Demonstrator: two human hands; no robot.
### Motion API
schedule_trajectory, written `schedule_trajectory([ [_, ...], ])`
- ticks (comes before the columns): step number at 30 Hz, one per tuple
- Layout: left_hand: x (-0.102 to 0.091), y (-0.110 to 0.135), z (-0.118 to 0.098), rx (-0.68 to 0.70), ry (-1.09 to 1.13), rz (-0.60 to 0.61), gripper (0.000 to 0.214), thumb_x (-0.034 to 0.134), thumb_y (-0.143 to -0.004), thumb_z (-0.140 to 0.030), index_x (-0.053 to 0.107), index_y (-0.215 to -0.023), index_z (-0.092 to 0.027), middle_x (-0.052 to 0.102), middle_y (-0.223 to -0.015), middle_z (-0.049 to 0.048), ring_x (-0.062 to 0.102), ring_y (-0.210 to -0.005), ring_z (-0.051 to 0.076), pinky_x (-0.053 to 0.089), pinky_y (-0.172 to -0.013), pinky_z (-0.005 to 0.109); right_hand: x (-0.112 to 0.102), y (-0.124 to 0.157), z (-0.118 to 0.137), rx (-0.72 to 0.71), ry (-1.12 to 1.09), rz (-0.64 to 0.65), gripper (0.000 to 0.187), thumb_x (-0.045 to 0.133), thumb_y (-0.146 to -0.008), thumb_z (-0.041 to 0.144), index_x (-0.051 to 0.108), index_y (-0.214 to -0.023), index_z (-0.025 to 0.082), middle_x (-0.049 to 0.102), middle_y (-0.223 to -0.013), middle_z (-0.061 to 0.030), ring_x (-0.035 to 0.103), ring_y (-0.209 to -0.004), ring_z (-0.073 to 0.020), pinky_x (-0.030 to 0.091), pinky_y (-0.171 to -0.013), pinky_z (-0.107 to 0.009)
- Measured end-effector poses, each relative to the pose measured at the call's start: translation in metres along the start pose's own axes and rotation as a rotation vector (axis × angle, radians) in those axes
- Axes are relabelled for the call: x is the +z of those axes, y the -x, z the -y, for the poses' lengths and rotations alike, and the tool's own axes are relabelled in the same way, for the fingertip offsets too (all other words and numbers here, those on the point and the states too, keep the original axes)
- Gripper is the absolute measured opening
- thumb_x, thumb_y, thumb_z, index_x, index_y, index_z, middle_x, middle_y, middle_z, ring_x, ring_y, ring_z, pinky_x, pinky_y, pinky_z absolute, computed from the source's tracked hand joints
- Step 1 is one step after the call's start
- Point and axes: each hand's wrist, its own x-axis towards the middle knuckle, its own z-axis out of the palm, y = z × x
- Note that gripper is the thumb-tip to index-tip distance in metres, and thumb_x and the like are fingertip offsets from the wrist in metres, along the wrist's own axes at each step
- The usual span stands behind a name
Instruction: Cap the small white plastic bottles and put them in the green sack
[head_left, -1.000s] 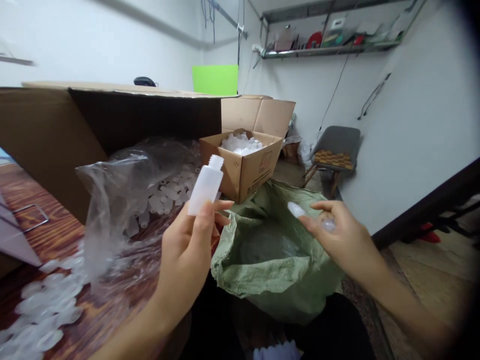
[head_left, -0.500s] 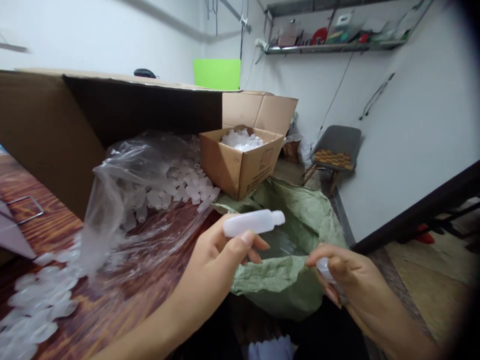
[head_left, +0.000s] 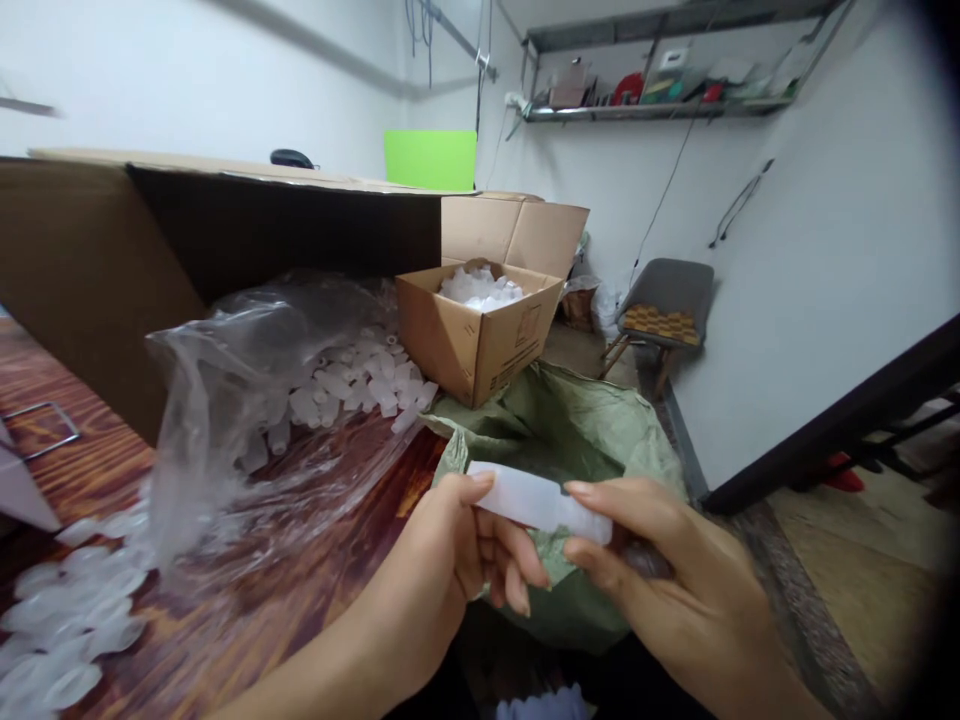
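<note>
A small translucent white plastic bottle [head_left: 517, 497] lies nearly level between my hands, over the green woven sack [head_left: 637, 420]. My left hand [head_left: 446, 555] pinches its base end between thumb and fingers. At the neck end, my right hand [head_left: 675, 565] grips a white cap [head_left: 591, 522] that sits around the neck; how far it is on I cannot tell. Another translucent piece [head_left: 649, 560] shows under the right fingers, its kind unclear. Left of my hands, many loose bottles [head_left: 330, 390] spill from a clear plastic bag [head_left: 202, 400] on the wooden table [head_left: 300, 590].
Loose translucent caps [head_left: 75, 620] are heaped at the table's near left. A cardboard box [head_left: 439, 335] of white pieces stands behind the sack. A large open carton [head_left: 82, 260] lies at the left. Farther back are a grey chair [head_left: 675, 285] and a wall shelf [head_left: 645, 112].
My right hand has moved left and up, bringing the cap onto the bottle's neck. The bottle has dropped slightly and its neck end now tips down.
</note>
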Motion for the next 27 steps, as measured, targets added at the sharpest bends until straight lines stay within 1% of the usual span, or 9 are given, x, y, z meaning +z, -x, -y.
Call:
schedule_trajectory([
  [2,0.0,-0.001,0.001,-0.079,0.034,0.015,0.058,0.029,-0.09,-0.047,0.059,-0.057,-0.009,0.059,-0.057,0.0088,0.049,-0.046,0.009,0.039,-0.055,0.023,0.002,0.001,-0.001,-0.065,0.032,-0.004,0.021,0.061,-0.09,0.016,0.058,-0.11,0.023,0.07,-0.091,-0.0027,0.069,-0.079,-0.0135,0.059,-0.065,-0.021],
  [4,0.001,-0.002,0.002,-0.048,0.015,-0.005,0.054,0.032,-0.09,-0.046,0.059,-0.062,-0.009,0.06,-0.06,0.0086,0.051,-0.048,0.01,0.039,-0.055,0.022,0.004,0.003,-0.002,-0.132,0.105,-0.015,0.027,0.06,-0.088,0.008,0.058,-0.111,0.022,0.071,-0.096,-0.0039,0.07,-0.087,-0.0144,0.06,-0.074,-0.023],
  [8,0.003,-0.002,0.002,0.085,0.038,-0.067,0.034,0.044,-0.091,-0.045,0.055,-0.097,-0.014,0.064,-0.069,0.0033,0.056,-0.052,0.011,0.038,-0.053,0.021,0.003,0.008,-0.004,-0.315,0.334,-0.045,0.026,0.064,-0.085,0.004,0.06,-0.107,0.017,0.074,-0.096,-0.0071,0.073,-0.085,-0.0137,0.059,-0.078,-0.02],
  [13,0.005,0.001,-0.003,0.087,-0.021,-0.132,0.03,0.049,-0.09,-0.045,0.045,-0.086,-0.016,0.065,-0.068,0.003,0.055,-0.045,0.009,0.035,-0.045,0.017,-0.002,0.012,-0.006,-0.462,0.441,0.047,0.03,0.065,-0.084,0.005,0.062,-0.11,0.019,0.074,-0.103,-0.0093,0.072,-0.091,-0.0165,0.059,-0.077,-0.024],
  [16,0.005,0.002,-0.003,0.098,-0.052,-0.132,0.029,0.048,-0.089,-0.045,0.044,-0.085,-0.016,0.066,-0.068,0.0041,0.057,-0.044,0.01,0.036,-0.043,0.017,0.0,0.011,-0.006,-0.392,0.41,0.007,0.026,0.062,-0.088,0.01,0.06,-0.111,0.022,0.076,-0.097,-0.0044,0.073,-0.082,-0.0149,0.059,-0.073,-0.023],
  [19,0.005,0.002,-0.001,0.151,-0.089,-0.128,0.024,0.047,-0.089,-0.041,0.043,-0.093,-0.018,0.065,-0.065,0.0017,0.058,-0.045,0.01,0.038,-0.045,0.016,0.004,0.006,-0.006,-0.174,0.308,-0.008,0.015,0.056,-0.095,0.031,0.06,-0.106,0.021,0.075,-0.08,-0.0014,0.071,-0.064,-0.0148,0.057,-0.059,-0.023],
  [24,0.005,0.001,0.002,0.209,-0.201,-0.143,0.025,0.046,-0.09,-0.039,0.04,-0.105,-0.02,0.062,-0.059,-0.0026,0.05,-0.042,0.007,0.038,-0.046,0.015,0.005,0.001,-0.009,0.227,-0.041,0.351,0.066,0.019,-0.099,0.061,0.051,-0.057,0.021,0.049,-0.048,0.0024,0.05,-0.039,-0.0102,0.038,-0.036,-0.021],
  [26,0.003,0.0,0.001,0.232,-0.26,-0.167,0.022,0.045,-0.091,-0.038,0.04,-0.102,-0.02,0.059,-0.056,-0.0036,0.046,-0.04,0.007,0.037,-0.044,0.015,0.004,0.003,-0.011,0.236,-0.043,0.318,0.068,0.015,-0.097,0.064,0.058,-0.067,0.021,0.047,-0.048,0.0031,0.048,-0.038,-0.0101,0.036,-0.035,-0.021],
  [27,0.002,0.0,0.001,0.236,-0.286,-0.182,0.02,0.044,-0.091,-0.038,0.041,-0.099,-0.02,0.058,-0.054,-0.0042,0.044,-0.039,0.007,0.036,-0.042,0.014,0.003,0.005,-0.012,0.178,0.009,0.246,0.063,0.02,-0.097,0.064,0.064,-0.085,0.021,0.05,-0.05,0.0035,0.05,-0.039,-0.0106,0.039,-0.037,-0.021],
])
